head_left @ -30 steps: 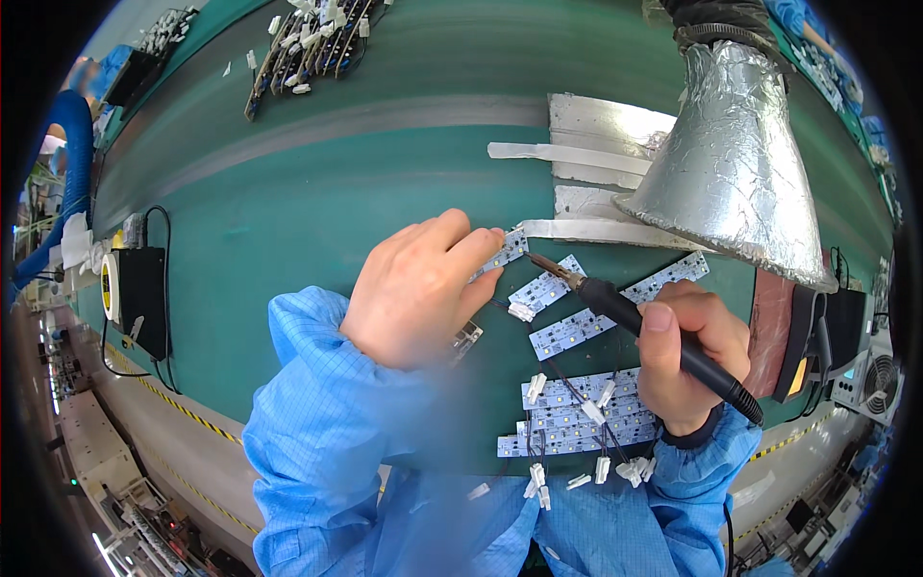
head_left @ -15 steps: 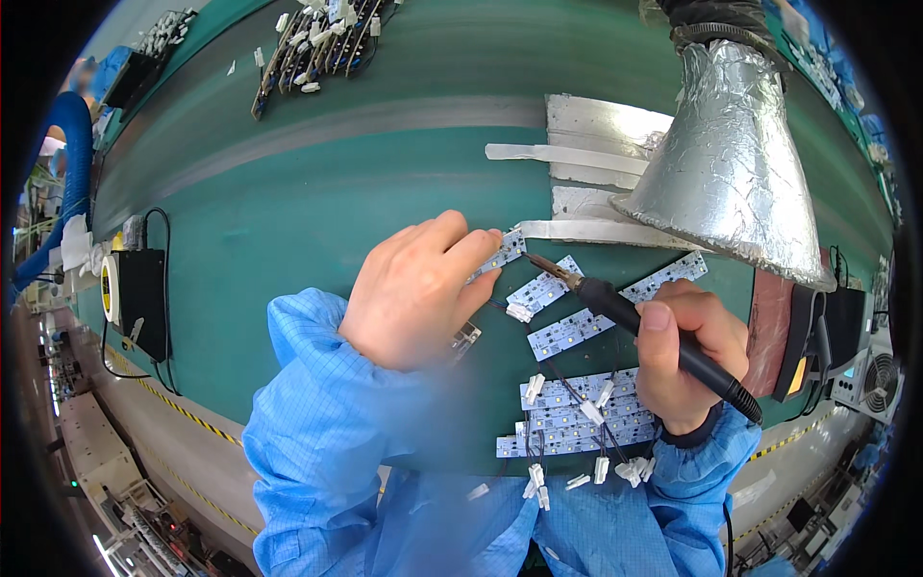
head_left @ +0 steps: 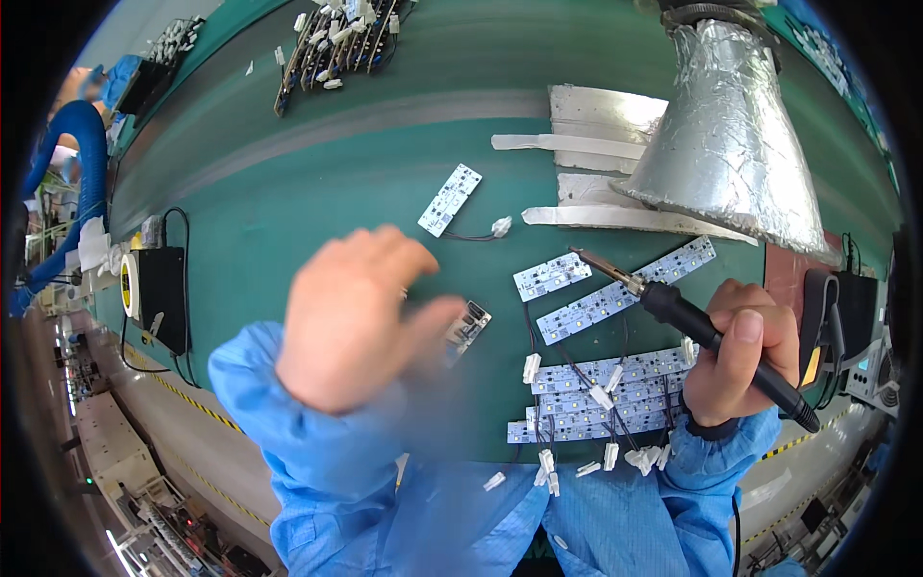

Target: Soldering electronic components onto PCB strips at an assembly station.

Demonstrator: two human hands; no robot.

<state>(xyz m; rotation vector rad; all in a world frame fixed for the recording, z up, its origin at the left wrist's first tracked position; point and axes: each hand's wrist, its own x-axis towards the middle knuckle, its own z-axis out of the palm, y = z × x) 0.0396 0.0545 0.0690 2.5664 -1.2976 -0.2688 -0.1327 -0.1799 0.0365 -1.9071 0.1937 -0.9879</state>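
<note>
My right hand (head_left: 745, 351) grips a soldering iron (head_left: 692, 322), its tip by the upper right end of a short circuit board (head_left: 552, 277). A longer board (head_left: 625, 291) lies slantwise beside it. My left hand (head_left: 361, 313), smeared by motion, hovers over the mat with thumb and fingers apart and nothing seen in it. Close to its thumb lies a small electronic part (head_left: 469, 325). Farther off, another short board (head_left: 450, 200) rests on the mat, wired to a white connector (head_left: 502, 227). Near my body, several stacked boards (head_left: 596, 420) trail dark wires and white connectors.
A foil-covered funnel hood (head_left: 735, 135) hangs at the right over a metal plate (head_left: 601, 104) with white strips. At the back lies a bundle of boards (head_left: 336, 43). A black box (head_left: 159, 298) stands left, near a blue hose (head_left: 94, 163). The green mat (head_left: 240, 240) lies beneath.
My left hand has let go of the short board, which now lies farther away, and has pulled back left. The soldering iron has moved right with my right hand.
</note>
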